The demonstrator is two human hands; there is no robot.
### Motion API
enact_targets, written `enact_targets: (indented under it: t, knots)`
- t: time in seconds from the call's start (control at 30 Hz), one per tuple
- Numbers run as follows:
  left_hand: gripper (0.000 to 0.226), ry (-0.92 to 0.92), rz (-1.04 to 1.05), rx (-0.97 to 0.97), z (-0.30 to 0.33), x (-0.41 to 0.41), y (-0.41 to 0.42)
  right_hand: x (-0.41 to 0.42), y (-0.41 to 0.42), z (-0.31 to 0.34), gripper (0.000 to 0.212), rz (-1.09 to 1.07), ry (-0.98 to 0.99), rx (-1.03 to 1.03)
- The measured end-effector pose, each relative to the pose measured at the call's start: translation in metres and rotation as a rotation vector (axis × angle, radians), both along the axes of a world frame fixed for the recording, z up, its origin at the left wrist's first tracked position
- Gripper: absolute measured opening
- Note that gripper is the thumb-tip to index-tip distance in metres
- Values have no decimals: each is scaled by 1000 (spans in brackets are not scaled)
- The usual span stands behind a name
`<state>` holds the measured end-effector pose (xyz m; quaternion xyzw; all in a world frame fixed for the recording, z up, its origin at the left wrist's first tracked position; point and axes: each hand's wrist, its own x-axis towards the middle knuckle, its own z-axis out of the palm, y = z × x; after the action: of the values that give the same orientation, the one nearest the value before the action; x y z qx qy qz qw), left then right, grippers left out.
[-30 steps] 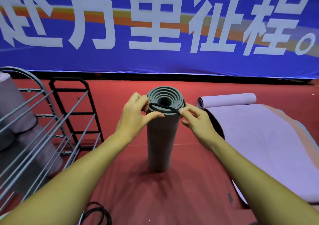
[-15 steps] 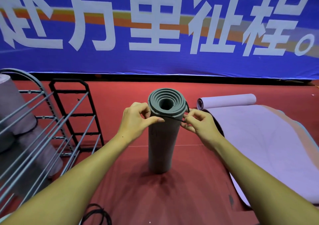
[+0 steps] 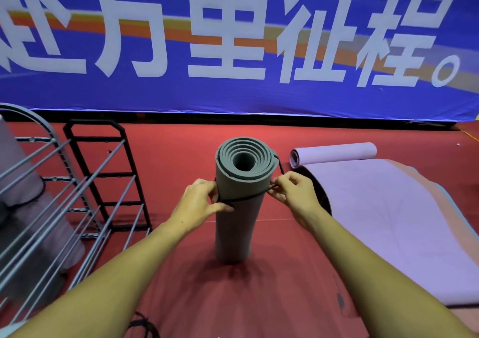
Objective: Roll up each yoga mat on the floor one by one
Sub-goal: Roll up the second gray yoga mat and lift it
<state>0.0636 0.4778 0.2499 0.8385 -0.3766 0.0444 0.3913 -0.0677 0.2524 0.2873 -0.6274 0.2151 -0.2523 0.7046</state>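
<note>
A red carpeted floor (image 3: 168,273) is stretching back to a blue banner (image 3: 233,94) with large white characters. A rolled grey foam mat (image 3: 233,223) is standing upright on the floor, its spiral end facing up. The left hand (image 3: 197,205) and right hand (image 3: 293,189) are pinching a thin black band (image 3: 246,198) around it. A lilac mat (image 3: 388,221) is lying partly unrolled to the right; metal racks (image 3: 77,195) are standing left.

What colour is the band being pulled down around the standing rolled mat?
Black, seen in the head view: the band rings the grey rolled mat.
</note>
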Motion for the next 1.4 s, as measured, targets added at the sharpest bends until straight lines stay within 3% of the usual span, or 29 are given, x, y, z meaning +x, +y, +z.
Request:
enact_targets:
  t: [0.23,0.3,0.53,0.73,0.93,1.13,1.23,1.4]
  knots:
    - [61,119,-42,-55,14,-12,-7,-4,-1,20,8,-100,-72,34]
    - [65,148,-50,-60,17,-18,-6,-7,-3,20,17,-110,-74,38]
    - [83,352,-44,-157,22,-16,3,-13,-9,28,26,103,-59,-47]
    - [117,331,-99,-210,29,-15,3,-11,-3,32,22,50,-24,-187]
    - [117,274,-264,-77,37,-32,-8,-7,-6,38,47,31,99,-298]
    - [109,329,-312,-53,37,-28,-12,-13,-13,14,27,99,289,-6]
    - [106,324,-243,-66,31,-22,-12,-12,-12,8,22,163,231,72]
    - [88,377,-45,-265,21,-9,-5,-1,-14,-1,17,228,89,198]
